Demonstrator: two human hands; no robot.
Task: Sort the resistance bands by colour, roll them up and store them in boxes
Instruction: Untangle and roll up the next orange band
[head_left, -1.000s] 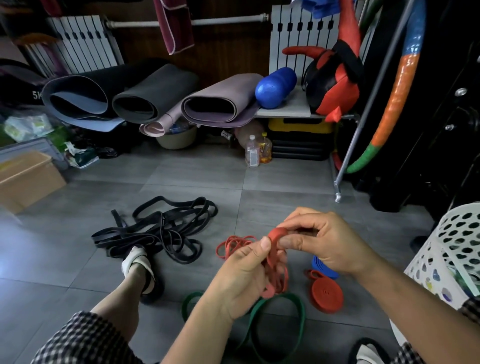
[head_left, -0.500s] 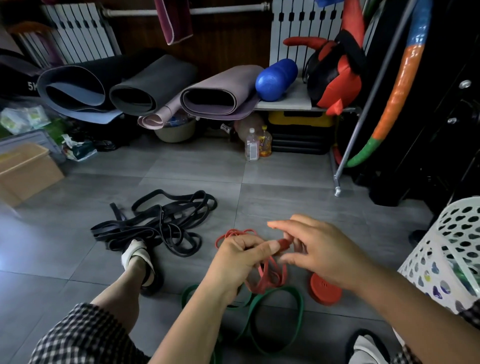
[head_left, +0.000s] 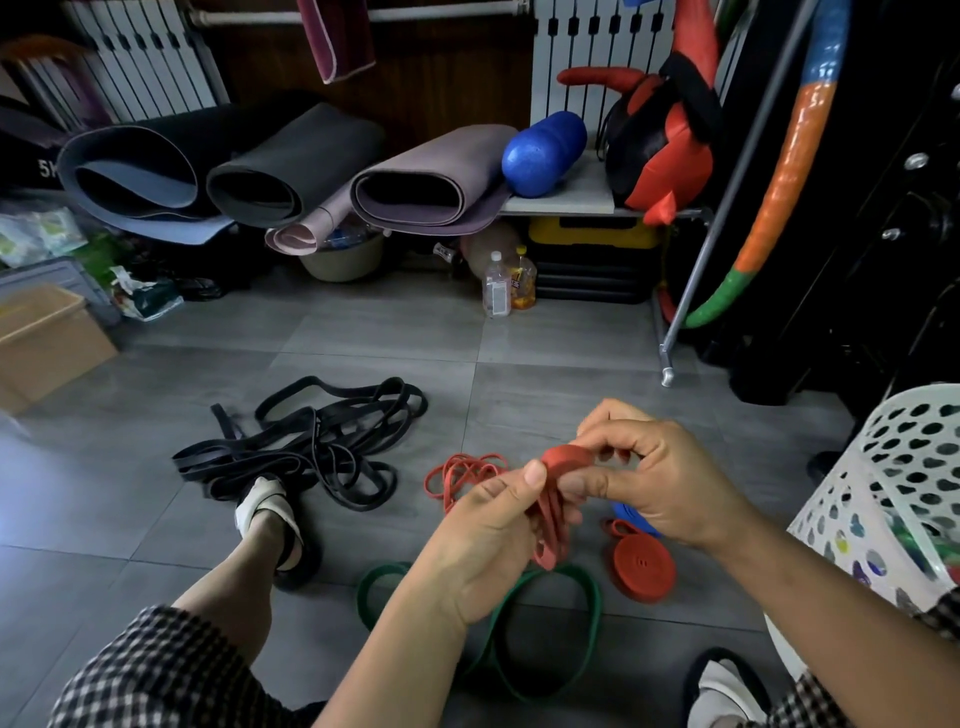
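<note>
Both my hands hold one red resistance band (head_left: 565, 460) above the floor. My left hand (head_left: 488, 535) grips its hanging loops, thumb on top. My right hand (head_left: 654, 478) pinches the small rolled end of it. A finished red roll (head_left: 643, 567) lies on the floor under my right wrist, with a blue roll (head_left: 631, 517) partly hidden just behind it. Loose thin red bands (head_left: 462, 470) lie beyond my left hand. A green band (head_left: 545, 623) loops on the floor below my hands. A tangle of black bands (head_left: 311, 441) lies at the left.
A white perforated basket (head_left: 893, 499) stands at the right edge. A cardboard box (head_left: 41, 338) sits far left. My sandalled foot (head_left: 267, 514) rests by the black bands. Rolled mats (head_left: 280, 166), two bottles (head_left: 506, 283) and a metal rack leg (head_left: 670, 358) line the back.
My hands dipped and then rose again with the red band. The rolled end between my right fingers is larger now than half a second ago.
</note>
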